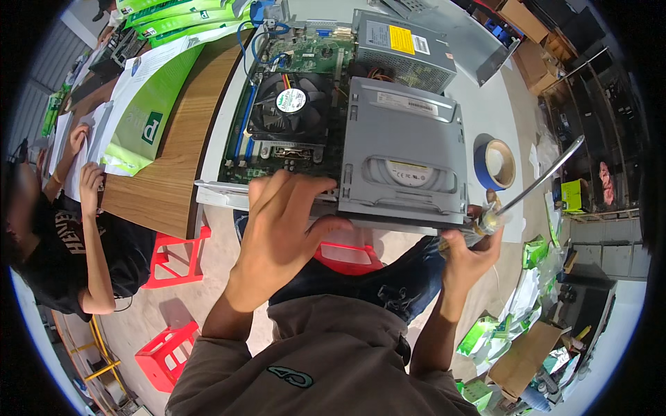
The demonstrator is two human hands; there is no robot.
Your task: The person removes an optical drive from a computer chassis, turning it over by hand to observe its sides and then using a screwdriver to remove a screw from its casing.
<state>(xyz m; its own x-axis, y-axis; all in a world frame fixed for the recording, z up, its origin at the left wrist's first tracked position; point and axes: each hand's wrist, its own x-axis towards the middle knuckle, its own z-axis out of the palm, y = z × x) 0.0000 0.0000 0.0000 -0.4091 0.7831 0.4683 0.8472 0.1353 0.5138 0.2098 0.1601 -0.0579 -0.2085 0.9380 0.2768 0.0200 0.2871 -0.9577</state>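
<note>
An opened desktop computer case (225, 195) lies in front of me on a table. My left hand (281, 225) grips its front edge, with the fingers bent over the rim and the thumb outside, beside the drive. My right hand (466, 260) is closed around the translucent handle of a screwdriver (538, 179), whose long metal shaft points up and to the right. Between my hands sits a grey optical drive (406, 145), its near right corner by my right hand. Left of the drive are a black cooling fan (288, 107) and a green motherboard (319, 52).
A silver power supply (406, 52) sits behind the drive. To the right is a blue tape roll (494, 164). A detached metal panel (479, 45) lies at the far right. On the left, a person (90, 236) handles papers beside a wooden table (198, 118). Red stools (166, 355) stand below.
</note>
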